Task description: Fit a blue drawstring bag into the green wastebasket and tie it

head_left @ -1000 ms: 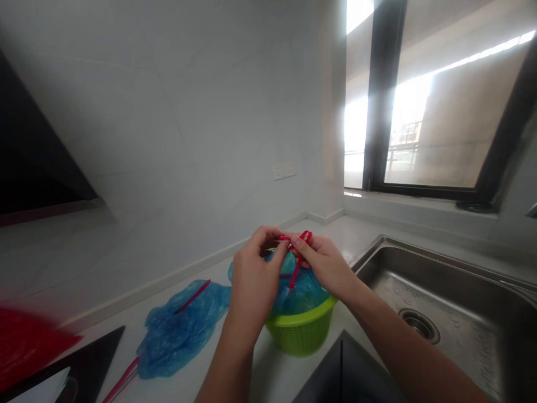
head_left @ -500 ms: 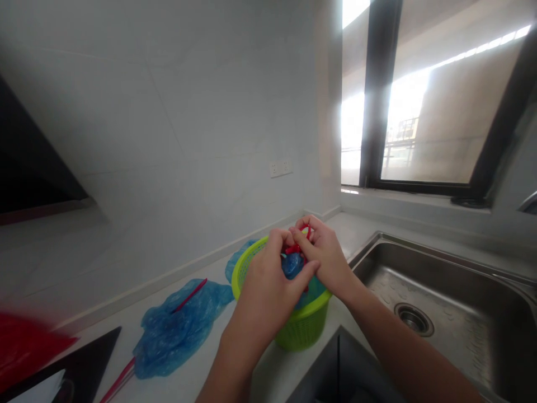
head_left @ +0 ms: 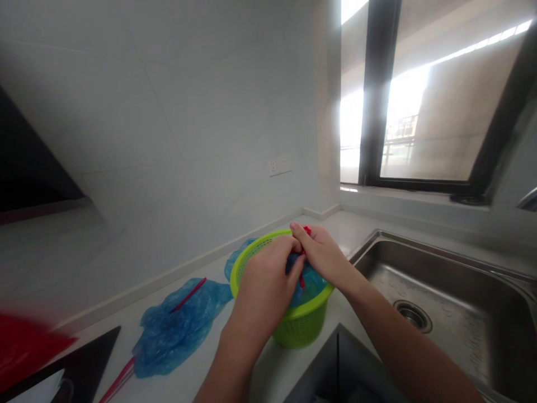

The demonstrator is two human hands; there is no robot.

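Both my hands are closed together over a lime-green plastic basket (head_left: pixel 300 330) with a perforated wall. My left hand (head_left: pixel 271 266) pinches the gathered top of a blue plastic bag (head_left: pixel 312 282), which sits inside the basket. My right hand (head_left: pixel 321 252) grips the bag's red drawstring (head_left: pixel 307 230), a bit of which sticks out above the fingers. Another piece of red strip hangs below the fingertips. My fingers hide most of the gathered part. To the left, another thin blue bag (head_left: pixel 176 330) with red drawstrings lies crumpled on the counter.
A steel sink (head_left: pixel 444 313) is set into the counter on the right. Dark grey open compartments (head_left: pixel 339 369) stand in front of the basket. More blue plastic (head_left: pixel 237 257) lies behind it. Blurred red plastic (head_left: pixel 29 350) and a black panel (head_left: pixel 90 361) are at lower left.
My fingers have drawn closer together around the red drawstring. The red loop that showed between them is now mostly covered, and the view has shifted slightly.
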